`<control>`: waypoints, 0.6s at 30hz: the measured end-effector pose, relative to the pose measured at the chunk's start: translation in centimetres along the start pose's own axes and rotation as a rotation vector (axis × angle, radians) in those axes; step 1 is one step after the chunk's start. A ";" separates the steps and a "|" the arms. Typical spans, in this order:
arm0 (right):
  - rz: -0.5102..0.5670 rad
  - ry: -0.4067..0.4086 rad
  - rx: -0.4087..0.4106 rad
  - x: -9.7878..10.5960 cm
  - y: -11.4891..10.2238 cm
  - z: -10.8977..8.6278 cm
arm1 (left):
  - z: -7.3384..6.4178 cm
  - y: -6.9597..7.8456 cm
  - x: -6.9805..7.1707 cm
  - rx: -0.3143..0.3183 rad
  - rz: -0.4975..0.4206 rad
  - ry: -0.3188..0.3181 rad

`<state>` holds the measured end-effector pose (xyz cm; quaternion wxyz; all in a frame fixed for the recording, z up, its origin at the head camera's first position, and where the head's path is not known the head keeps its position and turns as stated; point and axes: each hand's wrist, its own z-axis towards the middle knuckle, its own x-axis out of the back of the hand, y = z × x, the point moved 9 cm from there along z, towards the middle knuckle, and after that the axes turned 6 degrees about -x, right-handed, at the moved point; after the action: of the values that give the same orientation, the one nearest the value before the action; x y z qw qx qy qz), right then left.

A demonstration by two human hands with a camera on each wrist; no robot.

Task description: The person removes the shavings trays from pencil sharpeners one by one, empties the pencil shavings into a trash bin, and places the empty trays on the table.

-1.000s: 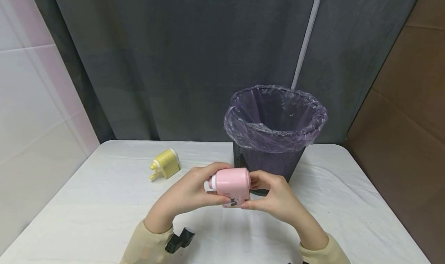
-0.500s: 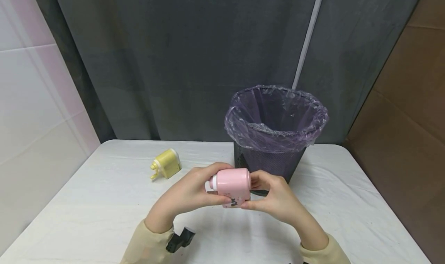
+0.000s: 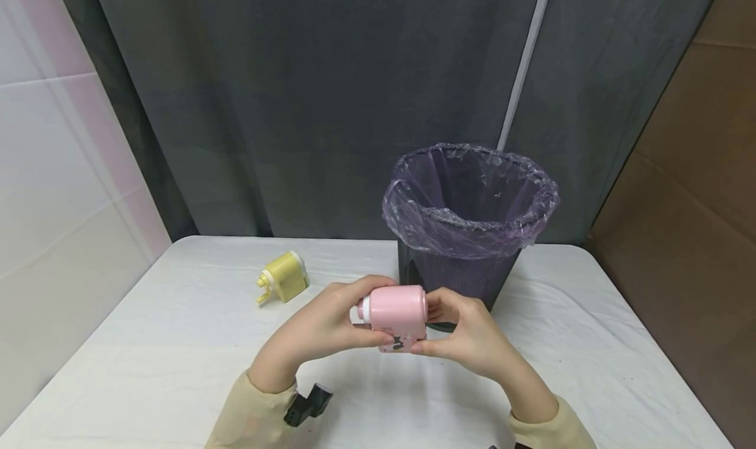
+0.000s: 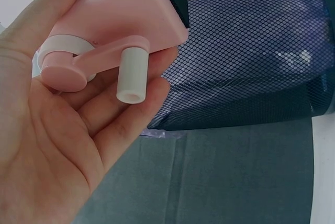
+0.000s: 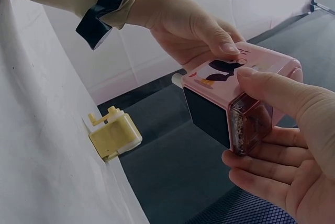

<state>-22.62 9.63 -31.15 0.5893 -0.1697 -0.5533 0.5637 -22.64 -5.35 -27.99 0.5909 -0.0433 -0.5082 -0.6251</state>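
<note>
Between both hands is a pink crank pencil sharpener (image 3: 398, 312), lying on its side above the table. My left hand (image 3: 327, 327) grips its crank end, thumb on the printed face and fingers beneath. In the left wrist view the pink crank ends in a white knob (image 4: 132, 75). My right hand (image 3: 469, 334) holds the other end, its thumb pressing the printed face. The right wrist view shows a clear shavings drawer (image 5: 250, 127) with bits inside, near the right fingers, and a black base (image 5: 207, 116).
A yellow crank pencil sharpener (image 3: 285, 278) stands at the back left of the white-covered table (image 3: 147, 357). Behind the hands is a black mesh bin (image 3: 472, 281) lined with a purple plastic bag (image 3: 407, 219). A dark curtain (image 3: 325, 107) hangs at the back.
</note>
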 end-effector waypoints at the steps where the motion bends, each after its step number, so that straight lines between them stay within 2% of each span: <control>1: 0.002 -0.001 -0.001 0.0 0.0 0.0 | 0.0 0.0 0.0 0.000 -0.001 -0.001; 18: 0.022 -0.034 -0.008 -0.1 0.3 0.0 | 0.0 0.0 -0.1 0.001 -0.002 -0.011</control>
<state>-22.74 9.59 -31.42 0.5728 -0.1683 -0.5635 0.5710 -22.64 -5.28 -28.07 0.5874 -0.0459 -0.5119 -0.6252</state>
